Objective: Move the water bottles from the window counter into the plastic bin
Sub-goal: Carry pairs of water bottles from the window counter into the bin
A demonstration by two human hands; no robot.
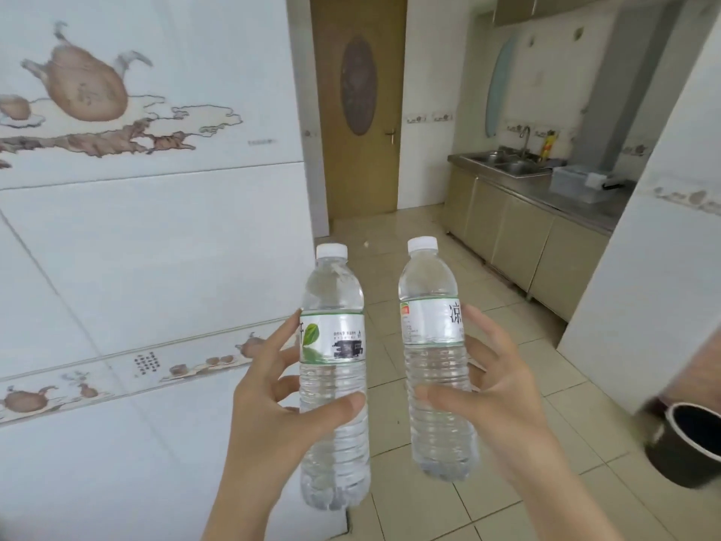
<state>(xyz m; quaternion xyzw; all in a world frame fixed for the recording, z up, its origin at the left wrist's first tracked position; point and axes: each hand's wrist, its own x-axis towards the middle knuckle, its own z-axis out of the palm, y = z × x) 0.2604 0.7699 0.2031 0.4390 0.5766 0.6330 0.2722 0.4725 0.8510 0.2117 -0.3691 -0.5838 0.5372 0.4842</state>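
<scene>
I hold two clear water bottles upright in front of me, both with white caps and white-green labels. My left hand (273,400) grips the left water bottle (333,298) around its middle, thumb in front. My right hand (495,396) grips the right water bottle (429,290) the same way. The two bottles stand side by side, a small gap apart, above the tiled floor. A clear plastic bin (577,185) sits far off on the steel kitchen counter at the right. No window counter is in view.
A tiled wall (136,247) with teapot pictures fills the left. A wooden door (357,111) stands shut straight ahead. A steel sink (503,162) and cabinets (522,236) run along the right. A white wall corner (643,287) and a dark pot (686,443) are near right.
</scene>
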